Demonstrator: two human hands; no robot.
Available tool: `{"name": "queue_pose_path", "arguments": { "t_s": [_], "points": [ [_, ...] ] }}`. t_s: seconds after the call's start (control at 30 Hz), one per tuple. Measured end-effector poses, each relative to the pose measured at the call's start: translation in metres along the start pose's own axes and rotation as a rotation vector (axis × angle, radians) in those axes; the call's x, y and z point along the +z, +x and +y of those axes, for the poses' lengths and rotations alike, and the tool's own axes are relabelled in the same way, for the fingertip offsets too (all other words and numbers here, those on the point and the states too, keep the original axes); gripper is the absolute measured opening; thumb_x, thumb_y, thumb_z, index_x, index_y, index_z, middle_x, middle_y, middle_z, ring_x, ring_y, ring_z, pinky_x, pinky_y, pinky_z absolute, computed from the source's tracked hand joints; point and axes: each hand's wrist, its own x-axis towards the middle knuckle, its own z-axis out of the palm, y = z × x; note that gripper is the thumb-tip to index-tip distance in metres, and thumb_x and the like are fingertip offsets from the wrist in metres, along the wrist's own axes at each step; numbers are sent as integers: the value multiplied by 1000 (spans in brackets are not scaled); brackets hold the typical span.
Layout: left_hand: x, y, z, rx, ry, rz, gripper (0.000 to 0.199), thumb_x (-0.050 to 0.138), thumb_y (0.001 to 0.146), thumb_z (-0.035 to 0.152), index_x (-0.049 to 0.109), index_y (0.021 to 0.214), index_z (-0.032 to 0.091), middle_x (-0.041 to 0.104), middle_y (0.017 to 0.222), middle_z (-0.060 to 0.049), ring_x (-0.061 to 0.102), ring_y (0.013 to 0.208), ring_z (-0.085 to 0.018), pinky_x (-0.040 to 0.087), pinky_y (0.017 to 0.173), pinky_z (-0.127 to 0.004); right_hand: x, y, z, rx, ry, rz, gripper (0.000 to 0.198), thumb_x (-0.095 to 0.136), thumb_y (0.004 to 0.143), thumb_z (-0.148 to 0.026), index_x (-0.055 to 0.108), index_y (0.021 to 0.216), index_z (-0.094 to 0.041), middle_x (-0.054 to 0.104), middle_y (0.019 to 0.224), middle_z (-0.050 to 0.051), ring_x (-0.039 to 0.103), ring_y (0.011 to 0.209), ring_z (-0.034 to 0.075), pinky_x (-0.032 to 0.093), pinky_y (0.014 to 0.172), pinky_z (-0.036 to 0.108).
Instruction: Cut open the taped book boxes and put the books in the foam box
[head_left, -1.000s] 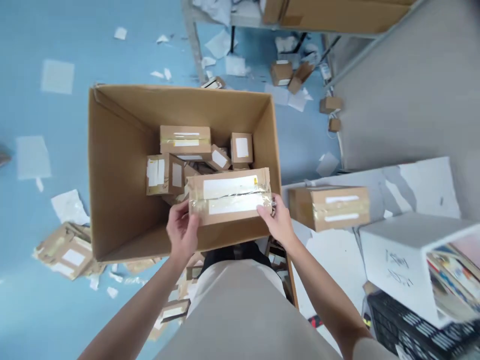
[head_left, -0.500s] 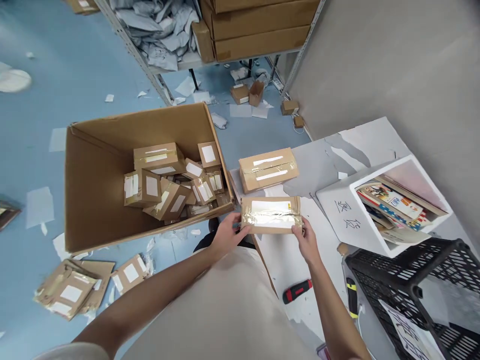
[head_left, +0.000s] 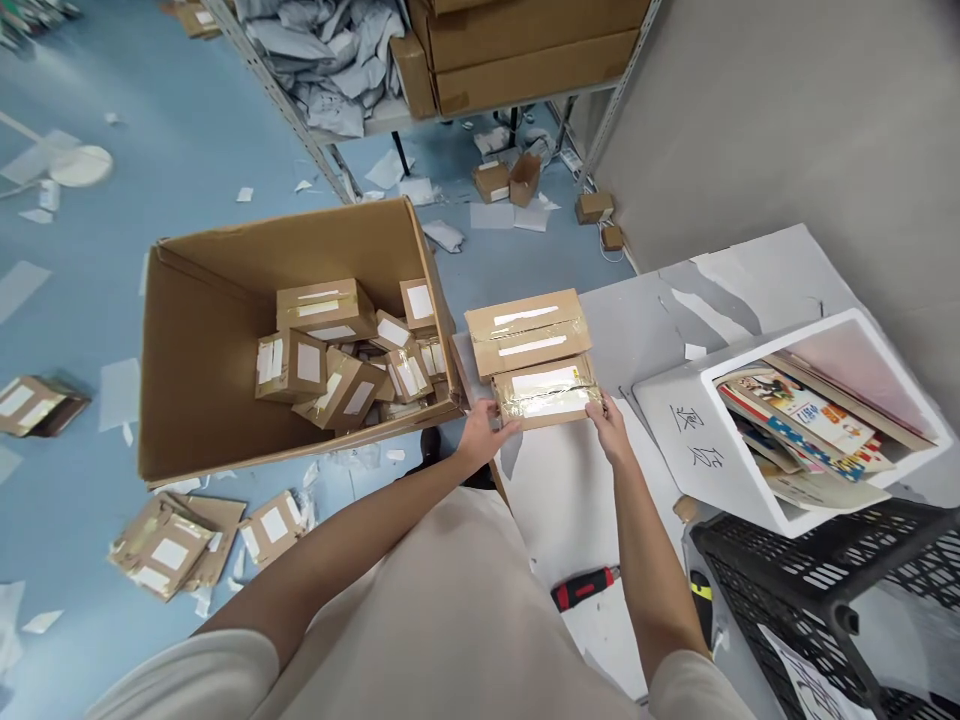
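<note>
Brown cardboard, taped and white-labelled: the narrow parcel (head_left: 545, 390) is gripped at its two ends, left hand (head_left: 482, 432) and right hand (head_left: 611, 430) both closed on it. It sits over the far left corner of the bench (head_left: 562, 490), close against a second box (head_left: 529, 328) – whether it bears on the bench, I cannot tell. Past the left edge stands an open carton (head_left: 199, 375) of parcels – nearer the body, a red-and-black screwdriver (head_left: 583, 589) lies on the bench.
</note>
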Motion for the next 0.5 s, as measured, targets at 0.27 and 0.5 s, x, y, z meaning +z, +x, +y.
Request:
{"name": "queue_pose_path", "arguments": {
  "t_s": [0.27,0.5],
  "points": [
    [-12,2,-5,-52,-9,-65,49,73,71,39,50,110,18,58,120,-14,59,109,-26,55,72,-34,6,-24,-37,-89,-291,377,82,61,74,-55,38,140,-11,40,144,22,41,132,31,35,106,50],
    [-116,40,-27,27,-97,-58,28,67,75,34,59,97,18,65,103,-9,63,99,-22,53,81,-34,159,-27,-176,-641,-501,53,38,53,87,-33,55,122,-20,65,111,12,62,104,24,47,94,44]
  ]
}}
